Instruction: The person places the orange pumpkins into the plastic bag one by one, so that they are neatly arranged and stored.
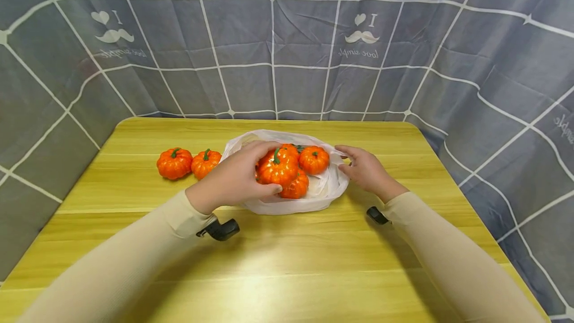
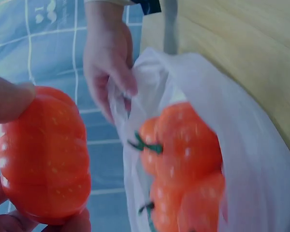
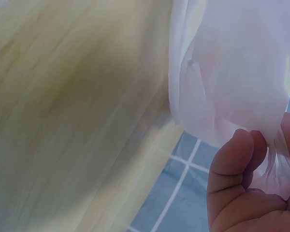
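Observation:
My left hand (image 1: 242,176) grips a small orange pumpkin (image 1: 278,167) with a green stem, fingers on one side and thumb on the other, above the mouth of a white plastic bag (image 1: 293,207). In the left wrist view that same pumpkin (image 2: 46,154) is apart from the bag. Inside the bag lie several more orange pumpkins (image 1: 314,159), partly hidden by the held one. At the bag's right side my right hand (image 1: 369,171) pinches its rim; in the right wrist view thin plastic (image 3: 275,166) bunches between the thumb and fingers.
Two more pumpkins, one at the far left (image 1: 174,163) and one beside it (image 1: 206,163), stand on the wooden table (image 1: 287,263) left of the bag. A grey curtain (image 1: 242,29) with white grid lines surrounds the table's back and sides.

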Motion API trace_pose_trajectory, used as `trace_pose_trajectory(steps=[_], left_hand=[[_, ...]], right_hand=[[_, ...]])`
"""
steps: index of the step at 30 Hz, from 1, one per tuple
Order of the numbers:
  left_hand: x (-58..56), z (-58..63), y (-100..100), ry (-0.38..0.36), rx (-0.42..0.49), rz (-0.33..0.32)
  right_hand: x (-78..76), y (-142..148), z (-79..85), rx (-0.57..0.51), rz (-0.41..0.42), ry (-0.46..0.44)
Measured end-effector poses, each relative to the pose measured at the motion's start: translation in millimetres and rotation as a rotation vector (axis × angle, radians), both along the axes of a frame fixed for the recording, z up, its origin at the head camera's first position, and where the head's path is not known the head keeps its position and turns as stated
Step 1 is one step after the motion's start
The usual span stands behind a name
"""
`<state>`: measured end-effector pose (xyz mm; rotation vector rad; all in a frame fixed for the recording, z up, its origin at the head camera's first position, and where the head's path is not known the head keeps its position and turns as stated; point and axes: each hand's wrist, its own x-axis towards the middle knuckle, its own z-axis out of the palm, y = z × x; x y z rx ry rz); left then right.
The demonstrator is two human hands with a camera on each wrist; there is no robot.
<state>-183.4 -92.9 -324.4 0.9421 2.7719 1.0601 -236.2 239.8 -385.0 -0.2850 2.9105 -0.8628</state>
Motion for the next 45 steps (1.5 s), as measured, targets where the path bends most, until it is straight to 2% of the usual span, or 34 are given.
trace_pose_trajectory(steps=[8,16,22,27,39,45], left_hand=[[-16.7,-13.8,48.7,-0.006,-0.059,-0.026],[-28.7,-29.6,77.5,-0.027,-0.090,-0.045],[-35.2,-39.5,88.0,-0.047,-0.130,-0.023],[-39.0,-46.3,93.5,-0.059,-0.128,-0.045],[-42.9,-54.8,104.2,-0.070,-0.175,-0.061],[-43.8,-59.9,108.4,-0.045,-0.200,-0.059]], right_hand=[[-2.5,-1.1,-0.5,-0.005,0.012,0.012],[-3.8,-1.5,-1.2,-0.016,0.026,0.014],[-3.8,-1.7,-0.3,-0.020,0.029,0.008],[-3.9,-0.6,-0.6,-0.010,0.025,0.008],[-2.9,2.2,0.4,-0.023,0.011,-0.014],[-2.9,3.3,0.3,-0.023,0.006,-0.013]])
